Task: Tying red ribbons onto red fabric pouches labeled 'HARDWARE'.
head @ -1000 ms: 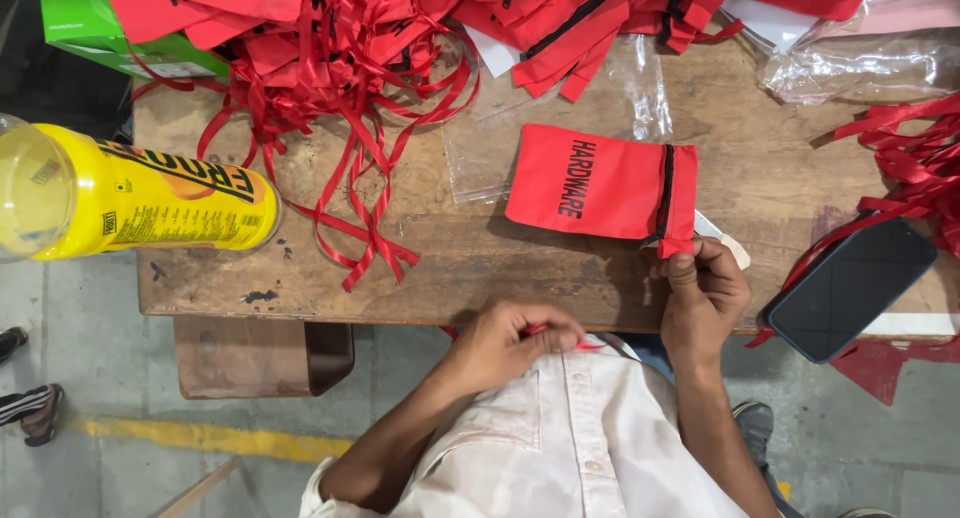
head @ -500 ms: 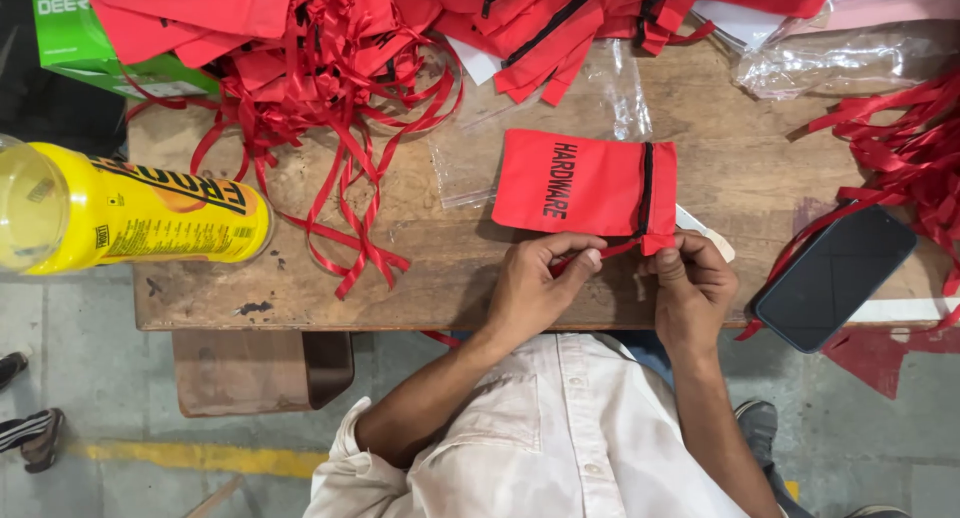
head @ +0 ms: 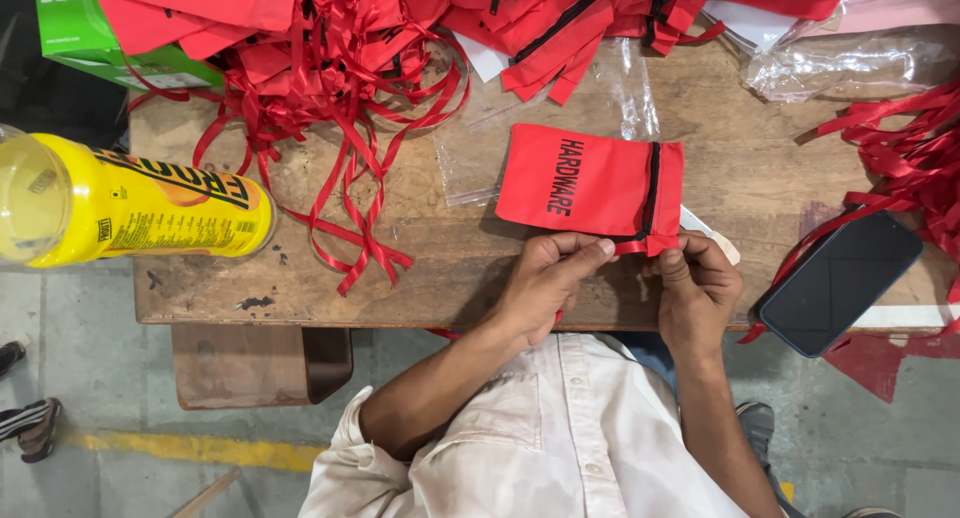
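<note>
A small red cloth pouch (head: pixel 585 183) with black lettering and a black trim strip lies flat on the wooden table (head: pixel 450 268). My left hand (head: pixel 548 276) pinches a thin red ribbon (head: pixel 632 246) at the pouch's near edge, fingertips touching the cloth. My right hand (head: pixel 697 288) grips the pouch's near right corner where the ribbon runs. Both hands sit at the table's front edge, close together.
A heap of red pouches and loose red ribbons (head: pixel 330 68) fills the back. A yellow bottle (head: pixel 120 208) lies at left by a green box (head: pixel 85 33). A dark phone (head: pixel 838 283) rests at right, clear plastic bags (head: pixel 850 58) and more ribbons (head: pixel 900 148) behind it.
My left hand rose from my lap to the pouch's near edge and took hold of the ribbon. My right hand stayed at the pouch's corner.
</note>
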